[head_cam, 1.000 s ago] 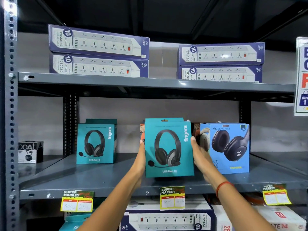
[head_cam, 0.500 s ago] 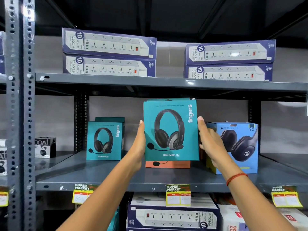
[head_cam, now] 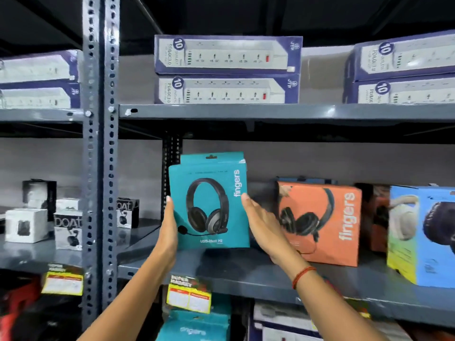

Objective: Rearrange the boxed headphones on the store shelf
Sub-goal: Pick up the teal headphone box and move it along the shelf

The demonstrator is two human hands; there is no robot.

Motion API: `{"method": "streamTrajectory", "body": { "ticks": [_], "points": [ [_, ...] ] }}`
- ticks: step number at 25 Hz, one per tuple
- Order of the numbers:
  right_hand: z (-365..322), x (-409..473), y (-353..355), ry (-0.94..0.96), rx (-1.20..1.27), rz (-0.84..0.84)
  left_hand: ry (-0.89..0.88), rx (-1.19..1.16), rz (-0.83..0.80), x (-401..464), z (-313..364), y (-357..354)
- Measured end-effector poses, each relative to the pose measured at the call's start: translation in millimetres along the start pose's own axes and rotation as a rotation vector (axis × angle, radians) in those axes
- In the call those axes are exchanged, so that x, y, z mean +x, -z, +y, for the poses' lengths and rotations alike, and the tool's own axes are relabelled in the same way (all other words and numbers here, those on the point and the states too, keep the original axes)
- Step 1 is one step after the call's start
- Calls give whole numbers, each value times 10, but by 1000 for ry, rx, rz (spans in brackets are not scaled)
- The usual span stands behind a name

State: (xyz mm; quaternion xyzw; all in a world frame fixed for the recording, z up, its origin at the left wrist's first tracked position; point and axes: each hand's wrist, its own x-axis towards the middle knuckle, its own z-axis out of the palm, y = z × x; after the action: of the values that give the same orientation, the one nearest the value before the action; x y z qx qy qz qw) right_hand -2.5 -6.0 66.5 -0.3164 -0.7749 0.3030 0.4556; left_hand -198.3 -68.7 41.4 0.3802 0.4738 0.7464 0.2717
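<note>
Boxed headphones are being rearranged on the grey metal shelf (head_cam: pixel 246 271). Furthest right on it a blue box (head_cam: pixel 423 237) is stood, then an orange box (head_cam: pixel 320 222), then the teal box (head_cam: pixel 209 203) at the shelf's left end near the upright post (head_cam: pixel 101 143). The teal box is held upright, its base at or just above the shelf; contact cannot be told. It is gripped on its left edge by the left hand (head_cam: pixel 168 230); the right hand (head_cam: pixel 261 222) is laid open-palmed against its right edge. Step judged: placing. Next: box to be set down, squared, then let go.
</note>
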Motion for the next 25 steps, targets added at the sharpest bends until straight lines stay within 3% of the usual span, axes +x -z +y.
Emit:
{"method": "streamTrajectory", "body": {
  "ticks": [5, 14, 20, 23, 25],
  "points": [
    [313, 312, -581, -149, 210, -123, 57, 39, -81, 491, -231, 432],
    [534, 516, -832, -241, 249, -161, 61, 80, -259, 968, -495, 555],
    [537, 486, -795, -253, 249, -121, 50, 77, -160, 884, -466, 501],
    [418, 404, -623, -203, 222, -24, -176, 182, 74, 767, -183, 308],
    [259, 345, -383, -117, 241, 59, -405, 231, 89, 628, 86, 10]
  ]
}}
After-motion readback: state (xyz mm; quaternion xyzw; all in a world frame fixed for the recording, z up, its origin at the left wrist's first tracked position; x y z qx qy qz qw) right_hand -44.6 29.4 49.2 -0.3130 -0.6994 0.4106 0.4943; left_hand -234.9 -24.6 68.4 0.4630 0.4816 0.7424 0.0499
